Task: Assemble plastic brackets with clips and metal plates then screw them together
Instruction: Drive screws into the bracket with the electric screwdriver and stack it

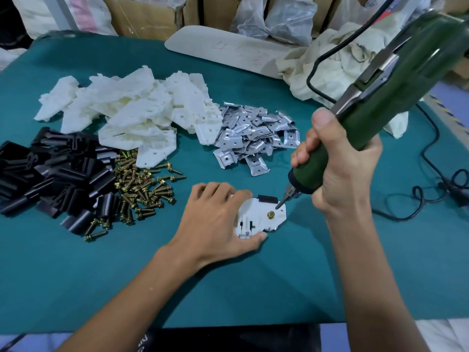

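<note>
A white plastic bracket [262, 216] lies flat on the teal table, with a black clip [267, 198] at its top edge and a brass screw [270, 214] seated in it. My left hand [215, 219] presses the bracket's left side down, thumb at its lower edge. My right hand [337, 163] grips a green electric screwdriver [375, 107], tilted, its bit tip [279, 205] touching the bracket just up and right of the screw. Piles lie behind: white brackets [137, 113], metal plates [256, 138], black clips [50, 171], brass screws [142, 189].
The screwdriver's black cable [431, 158] loops over the table's right side. A crumpled cream cloth [337, 64] and a beige panel [223, 49] lie at the back, with boxes and plastic bags behind them.
</note>
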### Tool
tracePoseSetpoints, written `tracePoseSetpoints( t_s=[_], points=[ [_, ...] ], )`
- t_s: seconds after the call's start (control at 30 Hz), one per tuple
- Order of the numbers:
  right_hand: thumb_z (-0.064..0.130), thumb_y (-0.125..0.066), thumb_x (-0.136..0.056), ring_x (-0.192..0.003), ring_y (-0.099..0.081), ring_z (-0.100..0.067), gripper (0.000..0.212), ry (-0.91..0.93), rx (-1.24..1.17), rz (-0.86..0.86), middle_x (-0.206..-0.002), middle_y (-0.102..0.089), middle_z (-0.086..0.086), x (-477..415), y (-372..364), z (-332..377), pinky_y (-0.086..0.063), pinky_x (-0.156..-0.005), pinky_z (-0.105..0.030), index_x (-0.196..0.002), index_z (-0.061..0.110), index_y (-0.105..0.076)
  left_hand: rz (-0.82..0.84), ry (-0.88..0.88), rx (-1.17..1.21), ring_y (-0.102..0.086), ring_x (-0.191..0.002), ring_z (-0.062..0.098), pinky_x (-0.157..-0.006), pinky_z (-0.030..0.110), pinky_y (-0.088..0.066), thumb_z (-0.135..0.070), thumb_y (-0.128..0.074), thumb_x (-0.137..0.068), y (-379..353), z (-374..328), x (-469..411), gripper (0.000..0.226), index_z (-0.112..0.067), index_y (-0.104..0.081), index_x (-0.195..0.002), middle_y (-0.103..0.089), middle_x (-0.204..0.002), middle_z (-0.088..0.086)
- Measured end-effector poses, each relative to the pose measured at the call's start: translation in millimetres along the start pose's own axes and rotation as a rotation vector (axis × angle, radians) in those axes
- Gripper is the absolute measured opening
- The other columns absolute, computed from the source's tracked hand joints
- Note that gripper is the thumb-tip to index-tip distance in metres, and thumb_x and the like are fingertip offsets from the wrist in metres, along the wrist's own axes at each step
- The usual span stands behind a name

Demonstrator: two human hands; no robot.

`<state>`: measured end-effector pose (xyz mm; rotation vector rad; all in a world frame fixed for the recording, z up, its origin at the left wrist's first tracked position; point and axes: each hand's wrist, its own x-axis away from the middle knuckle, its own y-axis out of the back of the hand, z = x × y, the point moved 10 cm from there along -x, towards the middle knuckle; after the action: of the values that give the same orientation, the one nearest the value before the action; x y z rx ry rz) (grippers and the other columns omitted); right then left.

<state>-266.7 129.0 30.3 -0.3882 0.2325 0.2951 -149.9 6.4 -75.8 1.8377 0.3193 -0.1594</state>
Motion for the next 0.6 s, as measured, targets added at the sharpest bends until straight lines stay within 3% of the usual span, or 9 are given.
tracePoseSetpoints(
  t_s=[0.37, 0.6],
  points=[
    [0.026, -0.077, -0.074, -0.039, -0.045, -0.021, 0.027, -0.022, 0.017, 0.029, -0.051, -0.050, -0.001, 3.8, -11.1, -8.2, -0.041, -0.050, -0.032, -0.068, 0.010, -0.055, -0.061, 0.056, 0.049, -0.052, -0.088, 0.019, -0.088, 0.036, -0.039, -0.081, -0.052, -0.072, 7.6, 3.8, 0.9, 0.075, -0.029, -0.067, -0.123, -0.056, -0.092, -0.005],
    [0.023, -0.072, -0.075, -0.039, -0.045, -0.022, 0.016, -0.002, 0.017, 0.066, -0.050, -0.050, -0.003, 4.7, -19.5, -4.2, -0.042, -0.051, -0.034, -0.063, 0.024, -0.062, -0.070, 0.084, 0.078, -0.051, -0.088, 0.017, -0.087, 0.036, -0.040, -0.082, -0.051, -0.071, 9.7, 6.3, 1.3, 0.075, -0.030, -0.068, -0.122, -0.056, -0.091, -0.007]
  ],
)
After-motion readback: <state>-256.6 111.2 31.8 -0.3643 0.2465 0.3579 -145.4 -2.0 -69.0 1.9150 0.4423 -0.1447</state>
